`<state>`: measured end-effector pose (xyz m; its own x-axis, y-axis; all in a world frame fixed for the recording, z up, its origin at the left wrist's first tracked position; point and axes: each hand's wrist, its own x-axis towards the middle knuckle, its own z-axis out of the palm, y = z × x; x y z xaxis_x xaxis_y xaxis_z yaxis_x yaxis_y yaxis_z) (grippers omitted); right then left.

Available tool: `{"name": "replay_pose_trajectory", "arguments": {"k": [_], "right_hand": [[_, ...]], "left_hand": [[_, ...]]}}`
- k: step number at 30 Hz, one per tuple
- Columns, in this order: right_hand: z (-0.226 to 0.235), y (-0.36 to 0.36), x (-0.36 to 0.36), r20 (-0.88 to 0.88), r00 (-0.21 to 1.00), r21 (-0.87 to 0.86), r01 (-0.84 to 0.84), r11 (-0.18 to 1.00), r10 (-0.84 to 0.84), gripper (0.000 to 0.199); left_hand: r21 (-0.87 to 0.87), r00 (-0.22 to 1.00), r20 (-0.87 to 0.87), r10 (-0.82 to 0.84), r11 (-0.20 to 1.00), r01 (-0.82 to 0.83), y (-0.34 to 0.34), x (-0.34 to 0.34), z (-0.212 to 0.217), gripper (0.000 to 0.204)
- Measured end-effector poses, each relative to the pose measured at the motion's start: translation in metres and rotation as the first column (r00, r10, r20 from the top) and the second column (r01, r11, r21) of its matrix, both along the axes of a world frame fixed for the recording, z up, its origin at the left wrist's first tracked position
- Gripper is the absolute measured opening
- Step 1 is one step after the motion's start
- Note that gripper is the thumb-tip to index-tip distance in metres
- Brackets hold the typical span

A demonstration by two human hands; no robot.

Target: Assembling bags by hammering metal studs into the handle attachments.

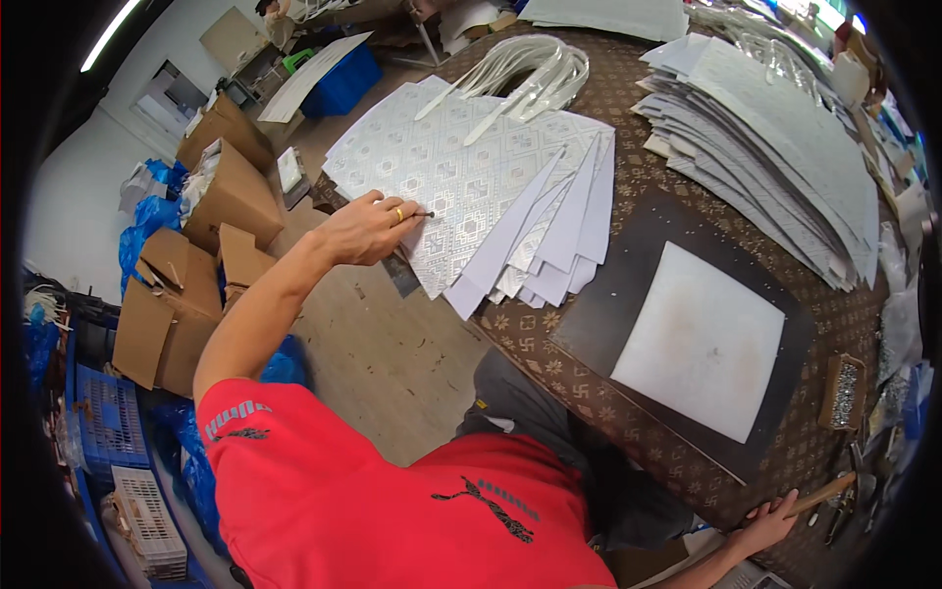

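At the left edge of the table, my left hand (368,231) pinches a short, thin dark metal rod (424,214). It is beside a fanned stack of silvery patterned sheets (461,177) with plain white backs. A bundle of white straps (535,74) lies on the far part of that stack. Down at the lower right, my right hand (768,522) is closed around a wooden-handled tool (822,494), whose far end blends with other dark tools. Between the hands, a square white pad (702,339) rests on a dark mat (603,314).
A tall pile of similar sheets (756,147) stands at the far right of the brown patterned table (530,339). A small box of metal bits (842,393) sits near the right edge. Cardboard boxes (231,196) and blue crates (110,417) stand on the left.
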<state>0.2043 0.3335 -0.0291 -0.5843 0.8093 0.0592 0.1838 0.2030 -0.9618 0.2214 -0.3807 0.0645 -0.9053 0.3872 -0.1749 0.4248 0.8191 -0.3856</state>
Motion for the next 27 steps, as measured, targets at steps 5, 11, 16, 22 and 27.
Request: {"name": "replay_pose_trajectory", "arguments": {"k": [5, 11, 16, 22, 27], "right_hand": [[-0.005, 0.009, 0.002, -0.01, 1.0, -0.025, -0.014, 1.0, 0.014, 0.026], [0.012, -0.014, 0.001, 0.019, 1.0, -0.046, 0.012, 0.999, -0.011, 0.024], [0.011, -0.008, 0.003, 0.005, 1.0, -0.053, -0.007, 0.999, 0.007, 0.023], [0.003, -0.002, 0.005, -0.009, 0.999, -0.066, -0.053, 0.996, 0.053, 0.023], [0.008, -0.011, 0.012, -0.045, 0.999, -0.04, -0.001, 0.999, -0.001, 0.021]], "left_hand": [[0.048, 0.988, -0.125, -0.088, 0.994, 0.095, -0.002, -0.004, -0.014, 0.042], [0.271, 0.997, -0.032, 0.069, 0.961, -0.058, -0.033, -0.003, -0.003, 0.038], [0.27, 0.967, -0.006, 0.255, 0.931, -0.244, -0.069, -0.015, 0.022, 0.036], [0.623, 0.578, -0.664, 0.474, 0.779, 0.077, -0.022, -0.046, 0.099, 0.013], [0.277, 0.531, -0.837, -0.134, 0.733, 0.621, 0.162, -0.078, 0.067, 0.015]]}}
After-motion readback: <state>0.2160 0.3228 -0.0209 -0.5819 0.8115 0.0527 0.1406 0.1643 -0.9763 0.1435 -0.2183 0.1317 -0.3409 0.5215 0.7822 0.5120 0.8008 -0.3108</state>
